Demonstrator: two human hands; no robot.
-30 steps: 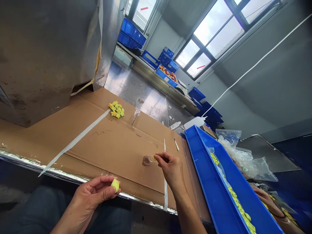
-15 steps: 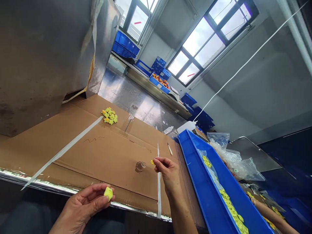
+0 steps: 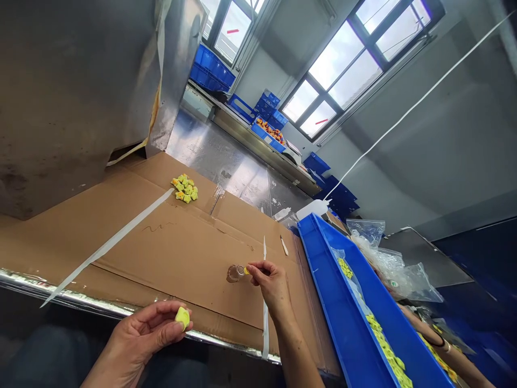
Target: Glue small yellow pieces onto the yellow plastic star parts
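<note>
Cardboard-covered bench (image 3: 161, 242) — windowed workshop

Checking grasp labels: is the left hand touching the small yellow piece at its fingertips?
Touching. The head view shows the left hand pinching the small yellow piece between thumb and fingers, no gap visible, just below the cardboard sheet.

A cardboard sheet (image 3: 161, 248) lies on the metal table (image 3: 226, 161). On its far part lies a small pile of pieces (image 3: 184, 188). Near its right edge stands a small glass cup (image 3: 233, 273), and the right hand (image 3: 272, 285) is just right of the cup. The left hand (image 3: 143, 337) is at the near edge of the table, left of the right hand. A long bin (image 3: 363, 302) lies right of the cardboard, with pieces in it. Plastic bags (image 3: 388, 258) lie right of the bin.
</note>
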